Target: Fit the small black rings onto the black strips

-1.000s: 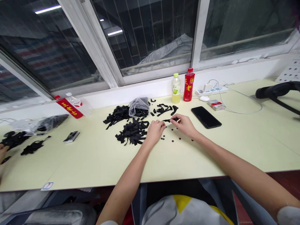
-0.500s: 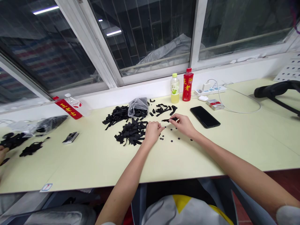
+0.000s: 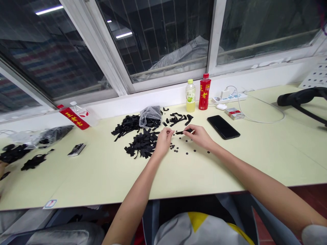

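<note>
My right hand [image 3: 201,136] pinches a short black fabric strip [image 3: 179,132], whose free end points left. Just left of that end is my left hand [image 3: 164,140], thumb and forefinger brought together; whatever they hold is too small to make out. Several small black rings [image 3: 172,146] lie on the table below my hands, and a few more are scattered under my right wrist. Beside my left hand spreads a pile of black strips [image 3: 143,144].
Another heap of black strips [image 3: 127,125] lies behind, beside a clear plastic bag [image 3: 150,116]. Loose strips [image 3: 176,118] lie beyond my hands. A phone [image 3: 223,127], a green-capped bottle [image 3: 190,97] and a red bottle [image 3: 204,92] stand or lie to the right. Another person's hand [image 3: 2,167] shows at far left.
My left hand has shifted slightly left and up from the rings, uncovering more of them. My right hand still holds the strip, nearly in the same place.
</note>
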The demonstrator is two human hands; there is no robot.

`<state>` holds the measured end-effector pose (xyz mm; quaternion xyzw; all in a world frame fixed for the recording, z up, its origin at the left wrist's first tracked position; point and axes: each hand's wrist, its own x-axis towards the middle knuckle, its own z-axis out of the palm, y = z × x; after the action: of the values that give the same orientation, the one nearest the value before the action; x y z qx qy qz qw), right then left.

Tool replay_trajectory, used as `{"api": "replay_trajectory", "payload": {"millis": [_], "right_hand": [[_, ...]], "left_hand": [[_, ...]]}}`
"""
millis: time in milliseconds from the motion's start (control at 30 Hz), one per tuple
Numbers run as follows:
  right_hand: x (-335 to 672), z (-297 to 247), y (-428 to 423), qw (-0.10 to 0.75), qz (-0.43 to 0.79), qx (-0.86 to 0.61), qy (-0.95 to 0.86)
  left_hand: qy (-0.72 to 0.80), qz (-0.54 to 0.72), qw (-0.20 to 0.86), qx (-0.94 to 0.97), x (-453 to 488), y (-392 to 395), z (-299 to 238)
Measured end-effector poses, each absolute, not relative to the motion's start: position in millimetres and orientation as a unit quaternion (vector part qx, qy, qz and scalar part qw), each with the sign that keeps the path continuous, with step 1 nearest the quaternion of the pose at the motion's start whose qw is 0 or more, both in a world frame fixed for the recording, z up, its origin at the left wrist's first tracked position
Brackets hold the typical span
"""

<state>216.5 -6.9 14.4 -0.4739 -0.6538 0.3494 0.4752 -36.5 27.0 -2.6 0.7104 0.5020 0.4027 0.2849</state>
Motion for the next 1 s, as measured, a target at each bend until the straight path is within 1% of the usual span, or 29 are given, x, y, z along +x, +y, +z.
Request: {"api": "replay_trajectory", "payload": {"millis": [200, 300, 533, 733, 1000], "right_hand": [[214, 19, -10, 0.466, 0.418, -0.438, -0.646], [213, 22, -11, 0.455, 0.453, -0.426, -0.637], [211, 20, -13, 0.398, 0.51, -0.402, -0.648], [210, 20, -16, 0.387, 0.493, -0.416, -0.659], [210, 19, -19, 0.398, 0.454, -0.414, -0.681]], "left_hand": [[0.468, 0.486, 0.381, 0.633, -38, 29, -1], [0.462, 0.477, 0.4, 0.632, -37, 28, 1], [0.477, 0.413, 0.385, 0.674, -33, 16, 11], [0.452, 0.374, 0.434, 0.683, -24, 2, 11], [0.463, 0.375, 0.538, 0.596, -14, -9, 10]]}}
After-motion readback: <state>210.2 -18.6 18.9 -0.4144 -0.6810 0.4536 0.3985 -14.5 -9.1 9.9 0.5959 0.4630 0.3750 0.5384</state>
